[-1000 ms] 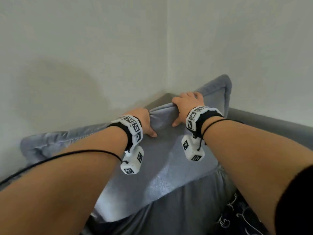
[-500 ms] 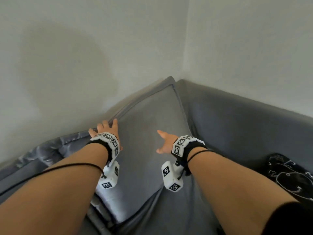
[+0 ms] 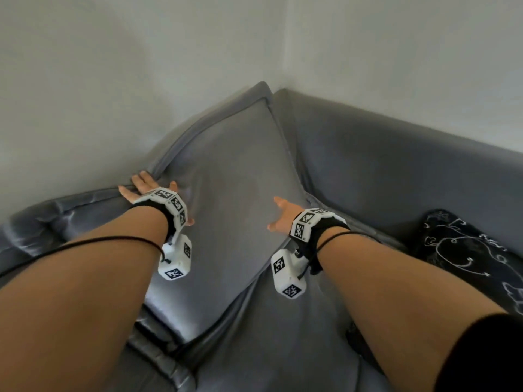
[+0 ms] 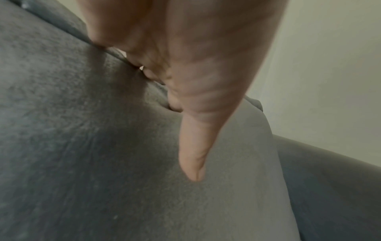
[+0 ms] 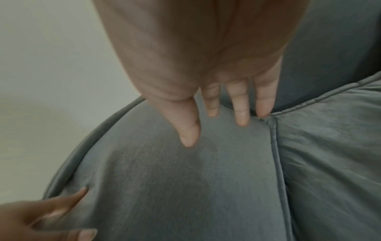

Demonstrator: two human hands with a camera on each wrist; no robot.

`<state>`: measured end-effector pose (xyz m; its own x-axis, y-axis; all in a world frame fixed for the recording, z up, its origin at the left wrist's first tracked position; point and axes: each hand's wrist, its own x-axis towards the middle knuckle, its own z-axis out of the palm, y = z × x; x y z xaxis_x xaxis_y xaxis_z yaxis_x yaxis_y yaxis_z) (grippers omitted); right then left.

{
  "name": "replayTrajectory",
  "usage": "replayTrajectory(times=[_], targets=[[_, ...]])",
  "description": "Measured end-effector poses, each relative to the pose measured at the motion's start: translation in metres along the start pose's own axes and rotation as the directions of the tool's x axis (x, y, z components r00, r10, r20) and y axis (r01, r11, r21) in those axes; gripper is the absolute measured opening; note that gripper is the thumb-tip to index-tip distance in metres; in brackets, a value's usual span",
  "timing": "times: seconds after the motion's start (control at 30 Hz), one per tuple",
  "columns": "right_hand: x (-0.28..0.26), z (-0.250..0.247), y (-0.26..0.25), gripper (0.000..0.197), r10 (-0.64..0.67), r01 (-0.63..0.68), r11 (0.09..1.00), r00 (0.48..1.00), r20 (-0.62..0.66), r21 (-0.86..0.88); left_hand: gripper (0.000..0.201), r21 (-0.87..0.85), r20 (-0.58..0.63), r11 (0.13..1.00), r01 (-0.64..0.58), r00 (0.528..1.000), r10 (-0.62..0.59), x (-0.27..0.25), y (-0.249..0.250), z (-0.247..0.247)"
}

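A grey square cushion [image 3: 235, 179] leans in the corner of a grey sofa, one corner pointing up against the wall. My left hand [image 3: 147, 188] lies flat on its left piped edge with the fingers straight. In the left wrist view the left hand [image 4: 171, 114] presses the cushion [image 4: 82, 146], thumb stretched out. My right hand [image 3: 278, 215] is spread at the cushion's right edge. The right wrist view shows the right hand [image 5: 214, 127] with straight fingers touching the cushion [image 5: 185, 187] near its seam. Neither hand holds anything.
White walls meet just behind the corner. The sofa backrest [image 3: 396, 171] runs to the right. Another grey cushion [image 3: 56, 216] lies at the left. A black cloth with white line patterns [image 3: 467, 256] sits on the seat at the right.
A second ago both hands gripped the cushion's top edge and held it up. It now leans in the corner, and both hands have let go and lie open on it.
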<state>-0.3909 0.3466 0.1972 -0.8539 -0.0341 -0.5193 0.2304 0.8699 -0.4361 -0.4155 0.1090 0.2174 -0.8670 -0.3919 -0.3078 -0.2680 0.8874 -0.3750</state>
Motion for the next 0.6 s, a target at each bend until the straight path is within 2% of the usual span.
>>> replayTrajectory(times=[0.07,0.13,0.17,0.23,0.3,0.43,0.6], targets=[[-0.004,-0.001,0.015,0.087,0.067,-0.064,0.996,0.996,-0.05,0.07,0.099,-0.05,-0.046,0.998,0.025,0.999,-0.027,-0.001,0.005,0.001],[-0.011,-0.004,0.03,0.072,0.134,-0.111,0.978,0.983,-0.129,0.176,0.084,-0.122,-0.128,0.992,0.028,0.991,-0.044,-0.006,0.018,-0.002],[-0.015,-0.006,0.04,0.063,0.169,-0.132,0.964,0.975,-0.147,0.232,0.085,-0.142,-0.158,0.99,-0.023,0.987,0.0,-0.01,0.033,-0.005],[-0.025,-0.012,0.062,0.055,0.223,-0.16,0.934,0.96,-0.171,0.319,0.091,-0.15,-0.188,0.97,-0.192,0.969,0.162,-0.025,0.071,-0.013],[-0.036,-0.021,0.084,0.053,0.275,-0.181,0.904,0.94,-0.202,0.386,0.093,-0.159,-0.191,0.923,-0.35,0.928,0.319,-0.046,0.117,-0.02],[-0.068,-0.038,0.138,0.055,0.378,-0.235,0.849,0.896,-0.234,0.473,0.092,-0.16,-0.126,0.822,-0.547,0.837,0.533,-0.09,0.202,-0.034],[-0.126,-0.049,0.245,0.053,0.588,-0.374,0.722,0.775,-0.232,0.582,0.092,-0.094,-0.113,0.67,-0.737,0.676,0.728,-0.169,0.306,-0.04]])
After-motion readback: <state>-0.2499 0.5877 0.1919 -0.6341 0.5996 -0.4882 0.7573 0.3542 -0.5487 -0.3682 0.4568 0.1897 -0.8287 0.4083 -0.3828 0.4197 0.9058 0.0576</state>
